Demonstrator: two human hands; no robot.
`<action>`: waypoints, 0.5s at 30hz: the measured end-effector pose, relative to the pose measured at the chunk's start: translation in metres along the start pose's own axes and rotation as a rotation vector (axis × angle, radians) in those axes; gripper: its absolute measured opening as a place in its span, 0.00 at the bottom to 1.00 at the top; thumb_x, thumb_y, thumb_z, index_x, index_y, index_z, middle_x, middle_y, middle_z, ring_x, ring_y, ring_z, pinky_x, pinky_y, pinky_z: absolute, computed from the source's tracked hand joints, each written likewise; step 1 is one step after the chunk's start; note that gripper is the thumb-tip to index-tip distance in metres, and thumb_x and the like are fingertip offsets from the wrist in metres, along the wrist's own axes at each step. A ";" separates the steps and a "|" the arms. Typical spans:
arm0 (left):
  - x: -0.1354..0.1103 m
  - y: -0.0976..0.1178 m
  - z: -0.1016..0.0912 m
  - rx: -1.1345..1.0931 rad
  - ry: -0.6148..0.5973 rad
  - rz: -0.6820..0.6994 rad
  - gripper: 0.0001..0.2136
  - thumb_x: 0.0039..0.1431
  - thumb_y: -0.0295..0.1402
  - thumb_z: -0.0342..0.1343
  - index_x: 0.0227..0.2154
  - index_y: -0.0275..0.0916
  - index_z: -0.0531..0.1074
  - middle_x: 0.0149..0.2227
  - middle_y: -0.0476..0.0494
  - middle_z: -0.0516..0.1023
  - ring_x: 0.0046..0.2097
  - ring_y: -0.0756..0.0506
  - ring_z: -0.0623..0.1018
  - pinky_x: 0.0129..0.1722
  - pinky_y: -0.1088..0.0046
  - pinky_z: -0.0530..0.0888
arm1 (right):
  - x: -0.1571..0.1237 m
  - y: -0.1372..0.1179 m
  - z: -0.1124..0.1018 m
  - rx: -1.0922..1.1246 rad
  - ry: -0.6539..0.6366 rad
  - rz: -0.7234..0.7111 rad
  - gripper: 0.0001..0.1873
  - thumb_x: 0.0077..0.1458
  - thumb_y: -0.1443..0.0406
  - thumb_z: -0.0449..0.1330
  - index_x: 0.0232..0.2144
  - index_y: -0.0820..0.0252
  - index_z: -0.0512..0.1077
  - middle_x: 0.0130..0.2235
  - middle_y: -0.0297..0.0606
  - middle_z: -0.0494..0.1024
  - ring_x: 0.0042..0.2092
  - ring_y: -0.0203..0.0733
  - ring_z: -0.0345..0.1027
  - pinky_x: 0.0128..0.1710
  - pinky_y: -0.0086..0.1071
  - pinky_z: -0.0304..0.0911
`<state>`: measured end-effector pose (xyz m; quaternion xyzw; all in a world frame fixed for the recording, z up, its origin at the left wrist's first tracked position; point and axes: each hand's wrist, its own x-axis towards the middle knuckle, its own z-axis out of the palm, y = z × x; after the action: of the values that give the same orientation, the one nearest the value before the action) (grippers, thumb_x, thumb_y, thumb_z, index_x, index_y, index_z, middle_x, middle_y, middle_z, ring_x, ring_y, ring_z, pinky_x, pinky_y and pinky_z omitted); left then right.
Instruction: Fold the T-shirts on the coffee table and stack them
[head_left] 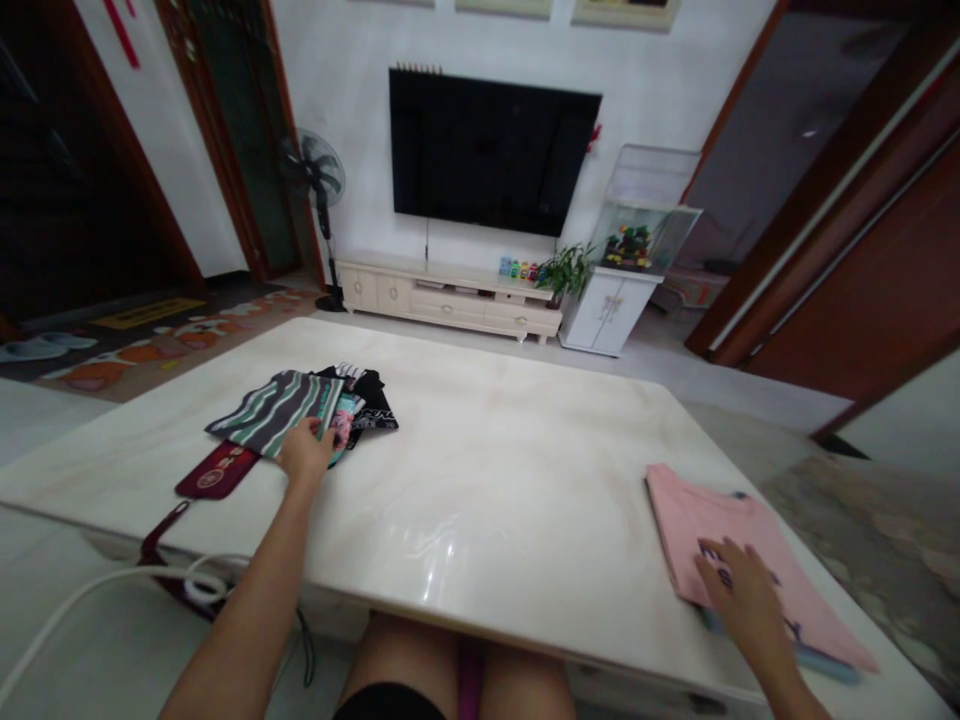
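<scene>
My left hand (306, 452) reaches to the left side of the table, its fingers closed at the edge of a green, grey and white striped garment (262, 412). Beneath and beside that lie black clothes with white print (377, 408) and a pink and turquoise printed piece (343, 418). On the right, my right hand (739, 580) rests with spread fingers on a folded pink T-shirt (697, 505) with dark lettering. A bluish folded cloth (829, 664) shows under the T-shirt's near edge.
The clothes lie on a glossy white table (480, 480). A dark red flat item (217, 472) sits by the striped garment. A white cable (90, 590) loops off the near left edge. Beyond stand a fan (315, 170), a low cabinet (442, 300) and a fish tank (637, 240).
</scene>
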<state>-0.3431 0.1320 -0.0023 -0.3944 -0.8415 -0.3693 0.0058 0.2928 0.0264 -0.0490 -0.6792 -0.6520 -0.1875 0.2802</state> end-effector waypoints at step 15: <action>-0.007 0.035 0.000 -0.084 -0.049 -0.019 0.08 0.52 0.36 0.52 0.28 0.37 0.69 0.29 0.40 0.73 0.36 0.37 0.73 0.34 0.63 0.67 | -0.046 -0.050 -0.016 0.129 0.038 -0.039 0.23 0.54 0.52 0.47 0.31 0.62 0.73 0.36 0.49 0.77 0.42 0.53 0.70 0.43 0.49 0.64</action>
<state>-0.3150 0.1420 0.0176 -0.3952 -0.8288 -0.3945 -0.0347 0.2411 -0.0201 -0.0581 -0.6432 -0.6703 -0.1637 0.3320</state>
